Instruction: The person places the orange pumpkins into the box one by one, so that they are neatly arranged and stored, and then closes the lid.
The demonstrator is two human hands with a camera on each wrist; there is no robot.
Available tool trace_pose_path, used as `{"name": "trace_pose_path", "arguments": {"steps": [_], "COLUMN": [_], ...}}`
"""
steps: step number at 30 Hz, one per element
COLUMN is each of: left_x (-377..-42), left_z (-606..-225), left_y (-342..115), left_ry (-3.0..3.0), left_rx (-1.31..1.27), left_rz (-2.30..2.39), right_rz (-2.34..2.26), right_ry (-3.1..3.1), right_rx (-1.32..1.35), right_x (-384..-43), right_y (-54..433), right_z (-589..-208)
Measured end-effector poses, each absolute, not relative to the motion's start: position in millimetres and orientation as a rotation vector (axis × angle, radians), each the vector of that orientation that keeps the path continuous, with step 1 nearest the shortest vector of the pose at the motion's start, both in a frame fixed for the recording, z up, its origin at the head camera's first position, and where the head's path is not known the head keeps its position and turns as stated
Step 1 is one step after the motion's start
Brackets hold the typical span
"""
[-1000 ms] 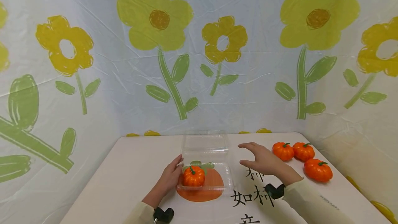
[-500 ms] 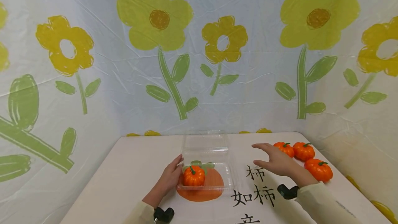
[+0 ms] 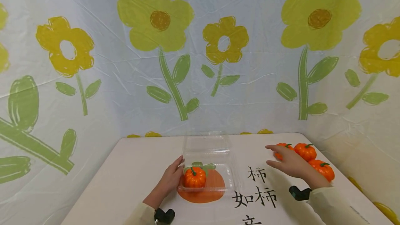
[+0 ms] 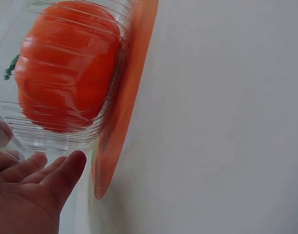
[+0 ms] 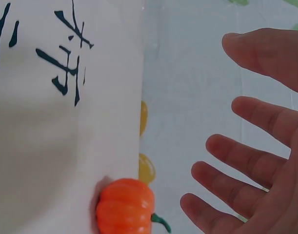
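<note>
My left hand (image 3: 172, 177) lies along the left side of a clear plastic clamshell box (image 3: 232, 178), fingers nearly straight. In the left wrist view its fingertips (image 4: 73, 163) are right at the box's ribbed wall. A small orange toy pumpkin (image 3: 195, 177) with a green stem sits in the left part of the box base; the hinged lid (image 3: 206, 143) is folded back. Over at the right, my right hand (image 3: 289, 160) is spread with nothing in it. It partly hides two pumpkins, the left one (image 3: 285, 145) and the front one (image 3: 325, 170).
Another pumpkin (image 3: 305, 152) stands behind those two, close to the table's right edge. The white table mat (image 3: 134, 169) carries a printed orange fruit (image 3: 203, 197) under the box and black characters (image 3: 265, 195). A flower-printed curtain (image 3: 250, 107) surrounds the table.
My right hand has moved rightward from beside the box to the group of pumpkins, still spread. My left hand, the box and the pumpkin inside have stayed in place.
</note>
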State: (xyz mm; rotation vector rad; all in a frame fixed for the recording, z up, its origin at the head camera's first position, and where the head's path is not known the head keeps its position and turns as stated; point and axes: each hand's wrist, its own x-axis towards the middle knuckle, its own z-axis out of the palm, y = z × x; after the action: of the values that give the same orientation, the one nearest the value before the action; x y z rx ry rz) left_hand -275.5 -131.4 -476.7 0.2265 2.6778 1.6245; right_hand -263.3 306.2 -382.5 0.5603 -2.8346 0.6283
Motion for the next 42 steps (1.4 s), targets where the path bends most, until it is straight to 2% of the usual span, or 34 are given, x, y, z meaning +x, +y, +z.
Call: {"name": "trace_pose_path", "arguments": {"steps": [12, 25, 42], "left_x": [-274, -275, -273], "left_z": [-474, -477, -475], "left_y": [-130, -131, -130], "left_ry": [2.667, 2.676, 2.675], "left_rx": [0.228, 0.219, 0.229], "left_rz": [1.630, 1.626, 1.644], "right_rz": [0.759, 0.553, 0.563], "right_ry": [-2.894, -2.832, -2.880], "right_rx": [0.383, 0.371, 0.219], "right_x": [-256, -261, -262], "right_y": [336, 373, 404], "right_z": [-382, -388, -395]}}
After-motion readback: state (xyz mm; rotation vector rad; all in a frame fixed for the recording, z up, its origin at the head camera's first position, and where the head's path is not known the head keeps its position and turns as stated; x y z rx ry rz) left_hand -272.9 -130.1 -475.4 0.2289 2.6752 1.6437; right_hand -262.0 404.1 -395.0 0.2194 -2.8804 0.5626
